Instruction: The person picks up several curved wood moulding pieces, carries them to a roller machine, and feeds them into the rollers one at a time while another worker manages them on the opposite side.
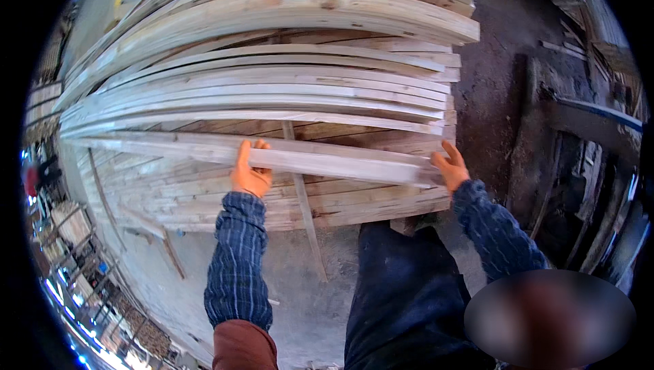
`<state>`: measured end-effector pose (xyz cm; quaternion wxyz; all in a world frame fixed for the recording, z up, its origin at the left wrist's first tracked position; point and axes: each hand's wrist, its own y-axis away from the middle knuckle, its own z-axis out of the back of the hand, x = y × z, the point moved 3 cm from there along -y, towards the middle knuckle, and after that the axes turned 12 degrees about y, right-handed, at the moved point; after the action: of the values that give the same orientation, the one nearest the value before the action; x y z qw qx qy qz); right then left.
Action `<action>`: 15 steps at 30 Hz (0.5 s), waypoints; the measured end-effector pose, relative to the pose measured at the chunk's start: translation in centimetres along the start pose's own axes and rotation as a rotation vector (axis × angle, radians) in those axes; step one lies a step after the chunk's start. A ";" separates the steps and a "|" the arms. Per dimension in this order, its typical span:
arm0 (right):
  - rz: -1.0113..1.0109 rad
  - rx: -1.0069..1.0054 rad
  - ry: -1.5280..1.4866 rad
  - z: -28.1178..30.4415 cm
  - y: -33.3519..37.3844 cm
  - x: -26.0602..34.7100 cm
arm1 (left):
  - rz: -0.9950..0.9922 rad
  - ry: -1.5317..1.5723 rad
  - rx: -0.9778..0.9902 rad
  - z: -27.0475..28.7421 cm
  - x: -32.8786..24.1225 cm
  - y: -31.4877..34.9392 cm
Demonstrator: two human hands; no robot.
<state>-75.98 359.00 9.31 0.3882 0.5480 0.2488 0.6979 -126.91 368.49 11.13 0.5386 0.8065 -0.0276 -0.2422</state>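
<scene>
A long pale wooden board [340,165] lies crosswise in front of me, above the near part of a lumber stack [354,210]. My left hand [252,171], in an orange glove, grips it left of its middle, with the thumb on the near side and the fingers over the far edge. At the board's right end my right hand [451,166], also orange-gloved, closes round it. That end is slightly blurred. Just beyond the held board, several more planks [306,97] lie side by side on the stack.
A thin wooden strip [304,213] runs across the stack and sticks out toward the floor [293,302]. Thicker planks [327,9] lie at the far side. To the right are dark scrap timbers [593,186]. More wood piles [71,223] stand at the far left.
</scene>
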 end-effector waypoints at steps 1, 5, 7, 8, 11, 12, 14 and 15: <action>0.024 -0.031 0.158 -1.1 -0.3 0.9 | 0.055 -0.006 0.008 -0.2 1.9 0.1; 0.373 -0.136 -0.136 -2.0 -2.9 3.3 | 0.037 0.091 -0.015 3.6 3.7 -3.4; 0.304 0.011 -0.136 -1.3 -6.7 4.2 | 0.054 0.084 -0.001 3.8 4.3 -3.7; 0.317 0.052 0.010 0.2 -9.0 3.2 | 0.075 0.082 0.041 3.5 4.4 -3.9; 0.252 0.199 -0.077 -1.1 -11.4 5.6 | 0.053 0.098 0.034 2.8 4.5 -3.3; 0.292 0.092 -0.198 0.6 -12.3 3.6 | 0.074 0.089 0.046 1.8 5.0 -3.2; 0.194 0.244 -0.133 -0.3 -11.2 5.0 | 0.032 0.095 0.011 2.9 5.1 -2.9; 0.108 0.239 -0.094 -0.7 -9.9 5.5 | 0.034 0.116 0.013 3.7 5.3 -3.0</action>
<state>-74.51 369.22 4.57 0.2933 0.6351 0.2815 0.6568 -124.48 364.98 5.46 0.5381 0.8221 -0.0118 -0.1858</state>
